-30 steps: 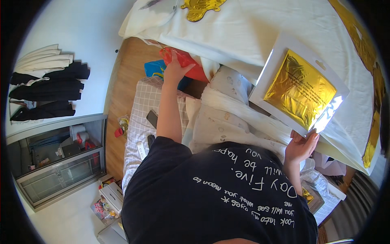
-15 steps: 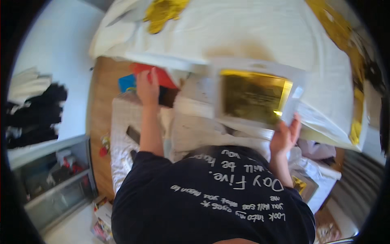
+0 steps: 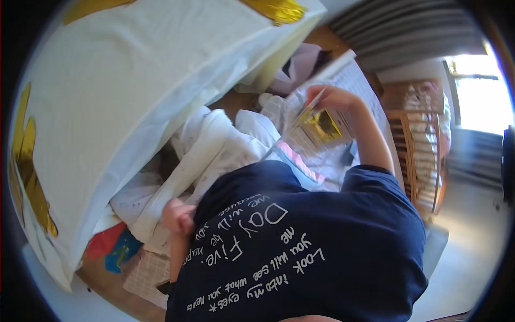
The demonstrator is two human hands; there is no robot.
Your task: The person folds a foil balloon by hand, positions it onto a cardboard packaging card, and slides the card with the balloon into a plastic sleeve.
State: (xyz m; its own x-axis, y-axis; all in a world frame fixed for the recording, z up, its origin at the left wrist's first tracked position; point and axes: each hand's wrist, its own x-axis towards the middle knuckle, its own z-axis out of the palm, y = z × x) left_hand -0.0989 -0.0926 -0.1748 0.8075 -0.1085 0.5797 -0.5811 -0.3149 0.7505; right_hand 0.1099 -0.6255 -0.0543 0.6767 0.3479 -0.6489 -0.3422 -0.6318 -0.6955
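Note:
My right hand pinches the upper edge of a flat, pale-bordered package, tilted so that it shows nearly edge-on. Just beyond it, a similar package with a gold panel lies on a light checked cover, partly hidden by the held one. At my body's left, my left hand is curled in a loose fist over white patterned bedding; I see nothing in it. It is somewhat blurred.
A table draped in a cream cloth fills the upper left, with gold foil pieces at its edges. Red and blue packages lie below its near corner. A wooden crib stands at the right.
My view has swung to the right. My right hand has carried the package from over the table edge to the checked cover, turning it edge-on. My left hand has left the red package and curled up.

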